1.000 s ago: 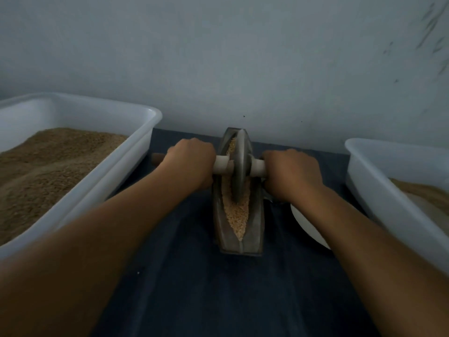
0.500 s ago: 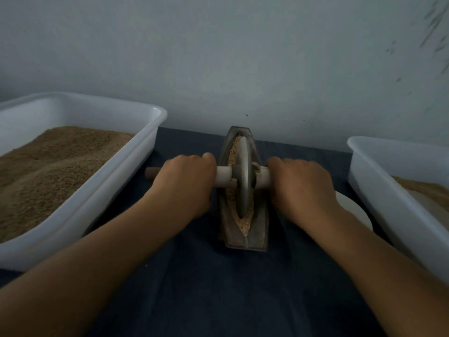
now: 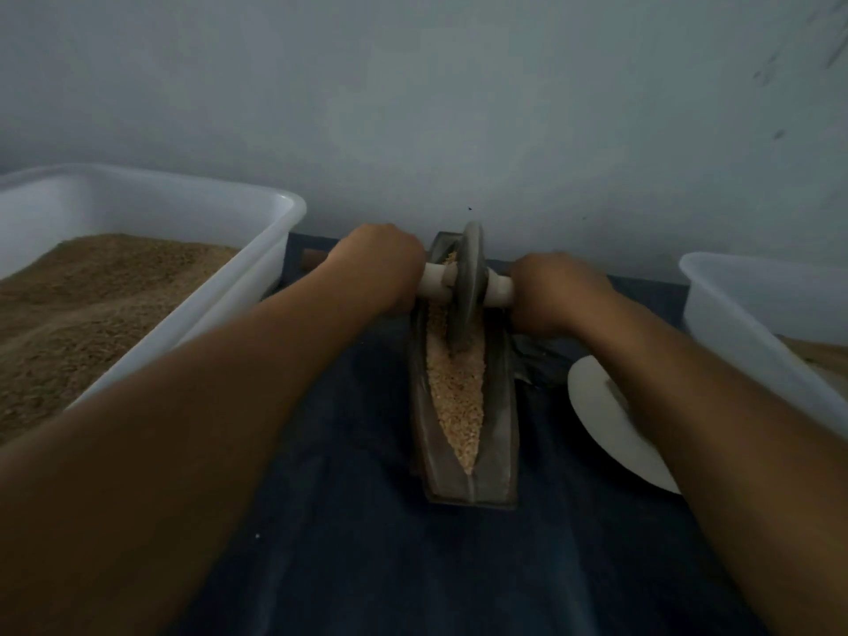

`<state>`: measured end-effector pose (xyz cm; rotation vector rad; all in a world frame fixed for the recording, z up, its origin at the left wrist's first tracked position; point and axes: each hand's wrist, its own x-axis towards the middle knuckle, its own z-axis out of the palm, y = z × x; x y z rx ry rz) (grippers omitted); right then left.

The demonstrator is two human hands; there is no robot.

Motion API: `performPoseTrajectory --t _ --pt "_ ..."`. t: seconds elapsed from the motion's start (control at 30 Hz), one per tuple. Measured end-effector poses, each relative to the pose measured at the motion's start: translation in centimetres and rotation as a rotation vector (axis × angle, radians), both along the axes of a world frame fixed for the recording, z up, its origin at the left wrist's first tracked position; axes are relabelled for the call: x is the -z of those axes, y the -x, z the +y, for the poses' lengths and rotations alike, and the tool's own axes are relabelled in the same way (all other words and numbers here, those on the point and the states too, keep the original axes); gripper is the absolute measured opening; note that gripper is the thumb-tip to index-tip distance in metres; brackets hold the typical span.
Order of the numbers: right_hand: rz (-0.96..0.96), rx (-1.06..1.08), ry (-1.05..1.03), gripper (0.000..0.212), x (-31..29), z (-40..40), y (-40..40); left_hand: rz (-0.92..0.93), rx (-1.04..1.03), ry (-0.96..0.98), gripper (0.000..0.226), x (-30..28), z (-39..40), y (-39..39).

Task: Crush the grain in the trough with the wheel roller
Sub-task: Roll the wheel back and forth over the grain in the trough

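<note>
The fingers of the left hand are curled round the pale axle on one side of the wheel roller, and those of the right hand are wrapped round the axle on the other side; the fingertips themselves are hidden under the knuckles. A grip on both ends is judged to keep the disc upright and to let weight be pressed down evenly through it. The wheel roller is stood on edge at the far end of the boat-shaped trough, its rim sunk into the grain. The grain is gathered along the narrow groove, so that the wheel is guided over it on each pass. The near stretch of grain looks pale and coarse, so more rolling is judged to be needed there.

The trough is set lengthwise on the dark-covered table, in line with the forearms, which suits a push-and-pull stroke. A white tub heaped with brown husky material is kept at the left, and another white tub at the right, both within reach. A white plate is lain just beside the trough, partly under the right forearm.
</note>
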<state>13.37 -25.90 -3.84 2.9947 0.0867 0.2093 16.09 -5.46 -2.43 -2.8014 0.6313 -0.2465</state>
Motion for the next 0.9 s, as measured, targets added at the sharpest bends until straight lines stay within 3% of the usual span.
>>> performPoseTrajectory --t 0.2,0.47,0.8,0.9 --pt "0.056 -0.002 -0.007 0.031 -0.9 0.1 -1.0 -0.005 -0.022 -0.017 0.027 0.5 0.1 -1.0" --pt "-0.132 -0.033 0.012 0.024 0.6 0.5 3.7 0.052 -0.043 0.040 0.037 0.5 0.6 2.7" --pt "-0.373 -0.189 0.101 0.040 0.9 1.5 11.2 -0.009 -0.012 0.133 0.043 1.1 3.0 9.5" --pt "-0.349 -0.208 0.079 0.041 0.7 1.8 11.9 -0.030 -0.027 0.157 0.045 1.2 3.2 10.6"
